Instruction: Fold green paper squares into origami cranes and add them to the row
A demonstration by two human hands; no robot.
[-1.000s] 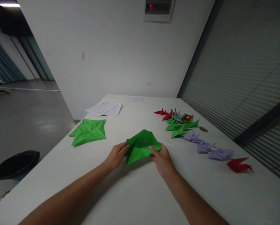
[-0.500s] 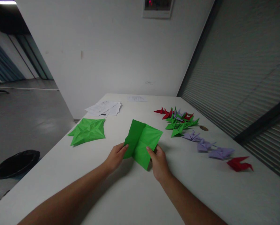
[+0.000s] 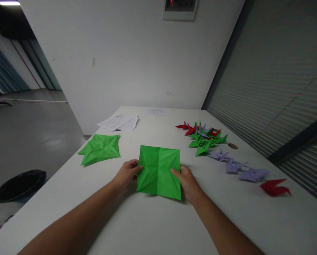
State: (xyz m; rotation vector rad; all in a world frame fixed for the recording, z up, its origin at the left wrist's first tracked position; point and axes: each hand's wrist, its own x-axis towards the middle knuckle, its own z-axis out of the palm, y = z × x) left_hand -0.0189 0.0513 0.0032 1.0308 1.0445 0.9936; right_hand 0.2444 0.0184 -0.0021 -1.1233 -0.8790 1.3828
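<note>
A square sheet of green origami paper (image 3: pixel 158 171), creased down its middle and along several other lines, is spread between my hands just above the white table. My left hand (image 3: pixel 128 173) pinches its left edge, thumb on the front and fingers behind. On the opposite edge, my right hand (image 3: pixel 187 180) grips it the same way, thumb lying on the front face. Left of my left hand rest more creased green sheets (image 3: pixel 101 148), overlapping each other on the table.
Several folded paper cranes in green, red and lilac make a pile (image 3: pixel 203 136) at the right. Lilac cranes (image 3: pixel 234 165) and a red crane (image 3: pixel 275 187) trail toward me. Printed papers (image 3: pixel 118 122) lie at the back left. A black-lined bin (image 3: pixel 19 186) stands on the floor left of the table (image 3: pixel 148 226).
The green paper has turned from a tilted, partly folded pose to upright and opened flatter. Both hands have shifted with it, still gripping its sides.
</note>
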